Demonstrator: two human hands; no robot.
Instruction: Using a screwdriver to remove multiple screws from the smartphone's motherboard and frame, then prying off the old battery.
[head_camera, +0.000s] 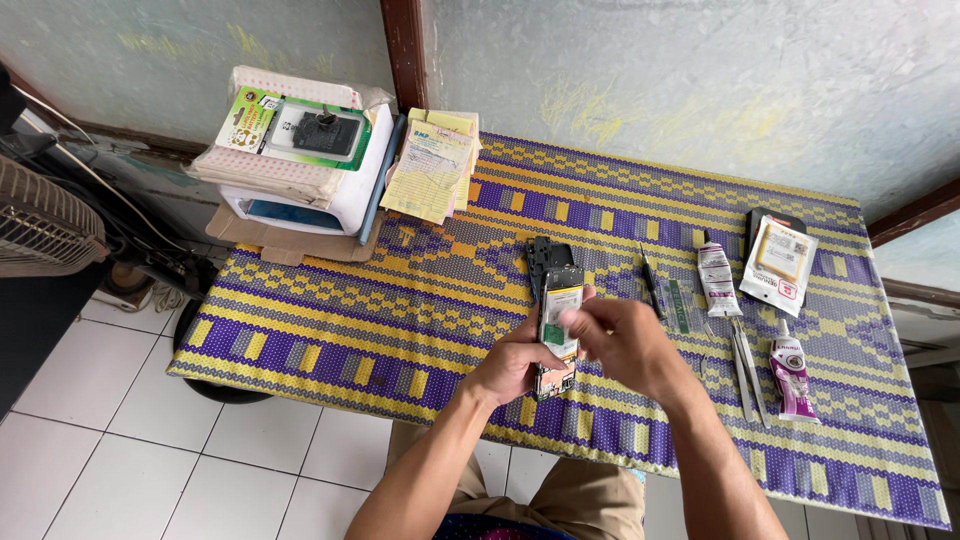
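Head view: the left hand (510, 365) cradles an opened smartphone with its back cover removed (558, 330), fingers wrapped narrowly around the lower half of the body, so that the exposed white battery and circuit boards face up above the near part of the purple-and-yellow woven table mat (400, 320). The right hand (625, 345) is closed over the upper right edge of the phone, fingertips pinched at a small pale piece against the battery area; whether that piece is a tab, a film or a connector cannot be told, as motion blurs it. For good work at this step, the phone is best kept supported along both long edges, with the pinching fingers pulling or pressing in line with the board and not twisting it. The detached black plastic inner frame (545, 255) lies on the mat just beyond the phone. To the right, well apart from the hands, lie a slim dark screwdriver (651, 283), a white adhesive tube (716, 280), metal tweezers (745, 375), a purple-and-white glue tube (790, 372) and a packaged replacement battery in a white sleeve (780, 260). A white box-shaped appliance stacked with packets and papers (310, 170) stands at the far left corner.
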